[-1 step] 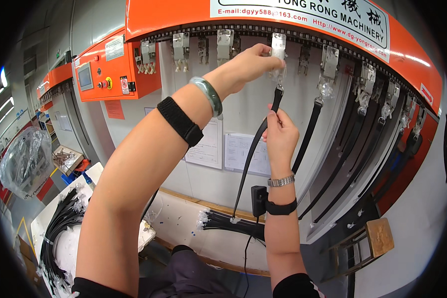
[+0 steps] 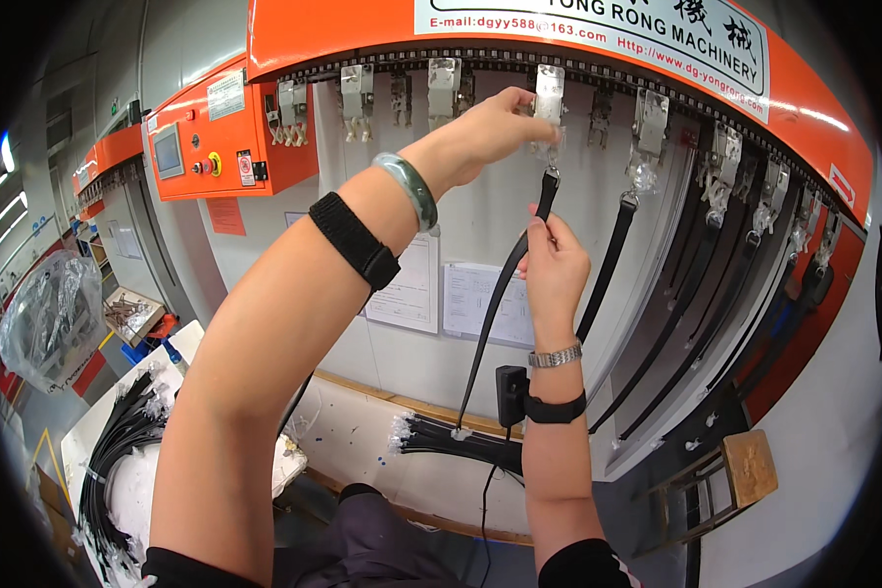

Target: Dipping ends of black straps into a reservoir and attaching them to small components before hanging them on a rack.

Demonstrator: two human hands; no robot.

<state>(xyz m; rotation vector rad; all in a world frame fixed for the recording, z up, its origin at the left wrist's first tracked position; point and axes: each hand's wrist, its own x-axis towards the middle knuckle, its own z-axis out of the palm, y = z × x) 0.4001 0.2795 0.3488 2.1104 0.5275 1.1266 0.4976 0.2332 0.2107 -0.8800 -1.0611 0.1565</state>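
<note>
Overhead, my left hand (image 2: 500,125) closes its thumb and fingers round the lower part of a silvery hanging clip (image 2: 550,90) on the machine's chain. A metal ring at the top of a black strap (image 2: 495,309) hangs just below this clip, with clear plastic around the join. My right hand (image 2: 557,263) is lower down, pinching that strap near its upper end; the fingertips are partly hidden behind it. From there the strap runs down to the bench. A second black strap (image 2: 612,257) hangs from the neighbouring clip (image 2: 650,122), to the right of my right hand.
Several clips line the orange machine (image 2: 343,34), with more black straps (image 2: 691,294) at right. A strap bundle (image 2: 451,434) lies on the white bench (image 2: 353,431); another bundle (image 2: 103,490) is at lower left. A control box (image 2: 201,137) and wooden stool (image 2: 750,465) flank the machine.
</note>
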